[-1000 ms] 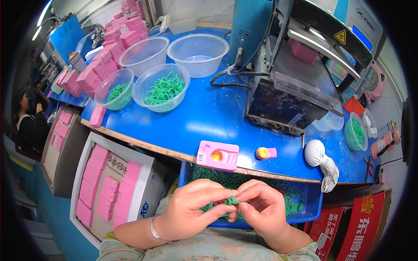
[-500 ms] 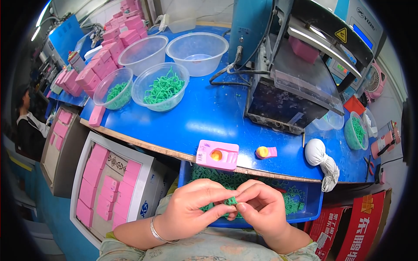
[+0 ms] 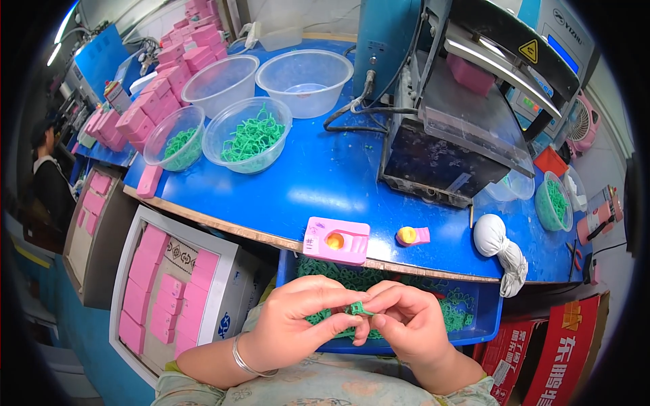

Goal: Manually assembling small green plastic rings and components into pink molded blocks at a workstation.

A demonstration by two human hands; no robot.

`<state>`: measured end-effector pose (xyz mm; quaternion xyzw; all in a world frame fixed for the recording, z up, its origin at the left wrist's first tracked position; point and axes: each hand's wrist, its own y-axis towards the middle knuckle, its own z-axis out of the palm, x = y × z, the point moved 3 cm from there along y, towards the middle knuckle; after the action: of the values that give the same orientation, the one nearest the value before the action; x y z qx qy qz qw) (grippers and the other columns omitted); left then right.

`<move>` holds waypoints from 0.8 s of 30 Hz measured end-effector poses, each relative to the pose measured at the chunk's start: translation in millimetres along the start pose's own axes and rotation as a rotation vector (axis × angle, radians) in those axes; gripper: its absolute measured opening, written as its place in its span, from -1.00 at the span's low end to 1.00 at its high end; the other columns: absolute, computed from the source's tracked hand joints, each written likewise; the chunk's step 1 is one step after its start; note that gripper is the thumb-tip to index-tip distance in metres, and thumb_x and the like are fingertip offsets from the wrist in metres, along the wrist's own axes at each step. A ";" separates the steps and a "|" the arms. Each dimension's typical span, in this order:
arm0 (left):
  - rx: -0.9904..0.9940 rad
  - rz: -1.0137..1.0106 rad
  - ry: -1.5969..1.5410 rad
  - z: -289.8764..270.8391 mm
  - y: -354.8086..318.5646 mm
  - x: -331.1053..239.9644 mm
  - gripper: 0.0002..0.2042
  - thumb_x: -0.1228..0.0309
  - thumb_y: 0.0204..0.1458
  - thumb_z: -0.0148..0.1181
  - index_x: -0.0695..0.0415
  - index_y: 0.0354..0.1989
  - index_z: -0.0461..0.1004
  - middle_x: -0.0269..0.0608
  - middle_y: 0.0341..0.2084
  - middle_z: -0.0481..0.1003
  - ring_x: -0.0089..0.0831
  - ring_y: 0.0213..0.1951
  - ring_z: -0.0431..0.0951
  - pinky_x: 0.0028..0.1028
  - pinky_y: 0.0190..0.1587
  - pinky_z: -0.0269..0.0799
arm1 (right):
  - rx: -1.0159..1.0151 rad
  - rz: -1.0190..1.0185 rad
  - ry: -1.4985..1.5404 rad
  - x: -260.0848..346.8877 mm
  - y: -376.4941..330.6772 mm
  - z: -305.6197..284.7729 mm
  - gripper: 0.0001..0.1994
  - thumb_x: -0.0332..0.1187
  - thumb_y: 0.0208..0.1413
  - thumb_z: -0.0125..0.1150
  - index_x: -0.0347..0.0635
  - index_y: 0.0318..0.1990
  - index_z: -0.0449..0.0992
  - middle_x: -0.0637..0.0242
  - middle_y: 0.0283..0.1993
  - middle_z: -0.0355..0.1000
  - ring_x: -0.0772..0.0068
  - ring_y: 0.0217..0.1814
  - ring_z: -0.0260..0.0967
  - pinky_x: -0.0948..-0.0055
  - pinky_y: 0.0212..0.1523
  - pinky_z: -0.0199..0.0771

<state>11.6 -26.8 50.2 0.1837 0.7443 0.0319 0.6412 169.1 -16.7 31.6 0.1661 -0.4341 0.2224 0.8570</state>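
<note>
two hands meet just below the near edge of the table, over a blue bin (image 3: 489,318) full of green pieces. the left hand (image 3: 298,321) and the right hand (image 3: 406,325) both pinch one small green plastic piece (image 3: 357,310) between thumbs and fingertips, fingers closed tight on it, with the rest of each hand curled in. the piece looks very light and thin, probably a bit springy and easy to bend or drop, so a fingertip pinch at its ends seems the best hold. on the near edge of the table sit a pink block (image 3: 336,239) with a yellow dot and a smaller pink block (image 3: 413,235). toward the far left corner stand a clear bowl (image 3: 248,135) of green pieces and stacked pink boxes (image 3: 145,101).
</note>
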 end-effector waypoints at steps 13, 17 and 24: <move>0.018 -0.009 0.010 0.3 2.6 -0.2 -0.73 0.61 -0.19 0.27 0.26 -0.24 0.51 -0.17 -0.42 0.49 -0.46 -0.36 0.48 -0.55 -0.32 0.40 | 0.008 0.020 -0.034 0.9 0.9 -3.4 -0.77 -0.73 0.00 -0.09 -0.38 -0.19 0.41 0.15 -0.17 0.30 0.43 -0.26 0.39 0.49 -0.25 0.46; 0.019 -0.013 0.003 -0.2 2.2 1.2 -0.73 0.60 -0.19 0.28 0.25 -0.23 0.51 -0.18 -0.41 0.48 -0.46 -0.35 0.48 -0.55 -0.31 0.40 | 0.031 0.010 -0.045 -0.5 1.5 -4.4 -0.76 -0.73 0.00 -0.10 -0.37 -0.19 0.41 0.16 -0.18 0.30 0.42 -0.25 0.39 0.48 -0.25 0.46; 0.024 -0.006 0.007 1.1 0.7 -0.5 -0.72 0.61 -0.19 0.27 0.24 -0.22 0.51 -0.18 -0.41 0.48 -0.47 -0.35 0.47 -0.55 -0.31 0.40 | 0.033 0.011 -0.016 -0.5 -0.7 -3.6 -0.77 -0.72 0.01 -0.10 -0.38 -0.19 0.41 0.15 -0.17 0.30 0.43 -0.25 0.39 0.49 -0.25 0.46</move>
<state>12.9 -26.6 50.7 0.1891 0.7474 0.0219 0.6365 171.6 -15.7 29.1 0.1796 -0.4381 0.2327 0.8495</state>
